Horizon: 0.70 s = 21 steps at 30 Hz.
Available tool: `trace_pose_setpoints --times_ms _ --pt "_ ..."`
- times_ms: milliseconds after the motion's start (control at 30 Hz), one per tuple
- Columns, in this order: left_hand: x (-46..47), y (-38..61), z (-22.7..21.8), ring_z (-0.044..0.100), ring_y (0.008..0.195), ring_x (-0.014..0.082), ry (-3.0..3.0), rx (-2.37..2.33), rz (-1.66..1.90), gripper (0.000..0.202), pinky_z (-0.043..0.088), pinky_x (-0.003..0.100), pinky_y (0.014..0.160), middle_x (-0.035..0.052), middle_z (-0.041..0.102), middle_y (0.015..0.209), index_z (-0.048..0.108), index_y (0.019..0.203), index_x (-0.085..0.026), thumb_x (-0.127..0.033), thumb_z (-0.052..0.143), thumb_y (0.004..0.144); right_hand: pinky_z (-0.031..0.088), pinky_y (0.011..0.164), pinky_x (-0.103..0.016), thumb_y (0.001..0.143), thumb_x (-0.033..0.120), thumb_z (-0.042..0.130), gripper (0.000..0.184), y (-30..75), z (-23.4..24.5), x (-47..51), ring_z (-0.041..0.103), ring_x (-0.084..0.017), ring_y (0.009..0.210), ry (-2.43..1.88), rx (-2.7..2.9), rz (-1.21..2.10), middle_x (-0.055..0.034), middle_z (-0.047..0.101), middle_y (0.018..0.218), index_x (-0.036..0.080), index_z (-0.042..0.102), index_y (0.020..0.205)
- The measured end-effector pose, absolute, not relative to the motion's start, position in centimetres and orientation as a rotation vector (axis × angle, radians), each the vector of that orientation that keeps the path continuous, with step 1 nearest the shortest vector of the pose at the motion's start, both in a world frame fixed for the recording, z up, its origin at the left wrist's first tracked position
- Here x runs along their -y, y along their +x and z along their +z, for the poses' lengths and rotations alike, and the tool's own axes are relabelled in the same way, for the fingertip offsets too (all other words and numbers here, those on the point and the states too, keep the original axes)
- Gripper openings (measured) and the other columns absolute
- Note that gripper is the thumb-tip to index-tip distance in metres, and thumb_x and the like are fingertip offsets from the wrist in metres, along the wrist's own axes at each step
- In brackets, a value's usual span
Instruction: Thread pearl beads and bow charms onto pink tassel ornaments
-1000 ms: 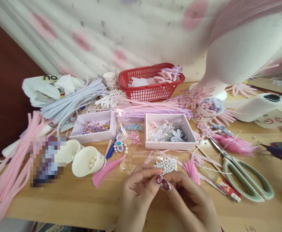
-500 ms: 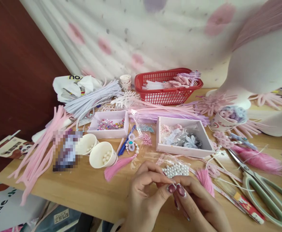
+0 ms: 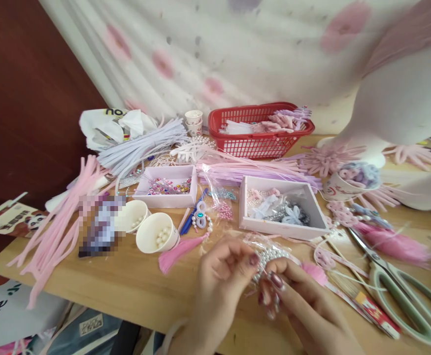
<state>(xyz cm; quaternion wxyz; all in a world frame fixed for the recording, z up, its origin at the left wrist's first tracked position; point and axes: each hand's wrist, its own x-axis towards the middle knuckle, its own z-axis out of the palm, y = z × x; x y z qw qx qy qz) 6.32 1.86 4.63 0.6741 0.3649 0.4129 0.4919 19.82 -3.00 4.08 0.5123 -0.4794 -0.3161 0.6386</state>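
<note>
My left hand (image 3: 224,283) is closed in a pinch near the front of the table, thumb pressed against the forefinger. Just to its right, my right hand (image 3: 300,301) is pinched too, its fingertips a short gap away. A faint thin strand seems to cross that gap, but it is too fine and blurred to name. Behind the fingers lies a clear bag of white pearl beads (image 3: 269,256), partly covered by them. A pink tassel (image 3: 314,272) sits beyond my right hand. Another pink tassel (image 3: 182,250), joined to a beaded charm (image 3: 200,217), lies left of my left hand.
Paper cups of beads (image 3: 149,240) stand at left, near pink fuzzy stems (image 3: 58,222). Two bead boxes (image 3: 178,201) (image 3: 285,229) sit mid-table. A red basket (image 3: 259,145) is at the back. Large scissors (image 3: 396,283) and a brush (image 3: 374,310) lie at right.
My hands have come apart: fingertips that were touching now have a small gap between them. The left hand has risen slightly and its wrist shows more. The view has shifted a little.
</note>
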Motion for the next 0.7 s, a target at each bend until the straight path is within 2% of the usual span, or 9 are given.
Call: trace_pose_setpoints --times_ms 100,233,333,433,567,633,700 --pt "-2.9 6.0 5.2 0.050 0.045 0.0086 0.653 -0.882 1.012 0.033 0.040 0.019 0.044 -0.0017 0.060 0.054 0.064 0.074 -0.016 -0.044 0.082 0.077 0.046 0.065 -0.029 0.088 0.043 0.069 0.024 19.9 4.3 2.5 0.061 -0.017 0.064 -1.137 0.698 1.662 -0.0042 0.070 0.076 0.019 0.067 0.085" --pt "-3.5 6.2 5.5 0.060 0.052 0.0094 0.591 -0.923 1.025 0.037 0.047 0.016 0.046 -0.0001 0.065 0.061 0.064 0.071 -0.013 -0.038 0.091 0.064 0.037 0.055 -0.025 0.079 0.037 0.069 0.021 20.1 4.4 1.9 0.061 -0.014 0.054 -1.023 0.540 1.872 -0.0022 0.070 0.069 0.018 0.062 0.083" --pt "-3.5 6.3 5.5 0.062 0.053 0.0108 0.577 -0.948 1.032 0.037 0.049 0.017 0.046 -0.0004 0.065 0.061 0.065 0.070 -0.013 -0.037 0.092 0.062 0.033 0.052 -0.024 0.078 0.034 0.067 0.018 20.1 4.4 1.7 0.062 -0.013 0.052 -0.954 0.485 1.920 -0.0014 0.071 0.067 0.019 0.059 0.082" --pt "-3.6 6.3 5.4 0.062 0.053 0.0111 0.565 -0.958 1.048 0.038 0.050 0.017 0.046 -0.0007 0.065 0.062 0.066 0.070 -0.013 -0.036 0.094 0.059 0.029 0.050 -0.023 0.082 0.039 0.063 0.021 20.1 4.4 1.7 0.063 -0.013 0.052 -0.908 0.496 1.924 -0.0031 0.072 0.067 0.018 0.060 0.083" --pt "-3.6 6.1 5.4 0.062 0.057 0.0092 0.601 -0.954 1.028 0.033 0.053 0.017 0.055 -0.0003 0.067 0.066 0.070 0.070 -0.014 -0.035 0.093 0.062 0.023 0.047 -0.021 0.089 0.053 0.059 0.036 20.3 4.2 2.0 0.068 -0.015 0.054 -0.903 0.549 1.910 -0.0061 0.074 0.070 0.017 0.061 0.092" --pt "-3.4 6.0 5.6 0.063 0.061 0.0104 0.673 -0.972 1.010 0.029 0.054 0.018 0.060 0.0006 0.068 0.068 0.072 0.072 -0.016 -0.036 0.091 0.066 0.029 0.046 -0.020 0.091 0.056 0.059 0.037 20.6 4.0 2.5 0.072 -0.017 0.063 -0.979 0.616 1.843 -0.0068 0.077 0.082 0.020 0.063 0.098" --pt "-3.1 5.9 5.9 0.064 0.066 0.0124 0.797 -1.026 0.990 0.024 0.052 0.019 0.064 0.0017 0.070 0.069 0.076 0.074 -0.018 -0.038 0.089 0.069 0.045 0.052 -0.021 0.092 0.056 0.060 0.035 20.8 4.0 3.2 0.075 -0.020 0.080 -1.133 0.735 1.691 -0.0070 0.077 0.100 0.024 0.067 0.104"
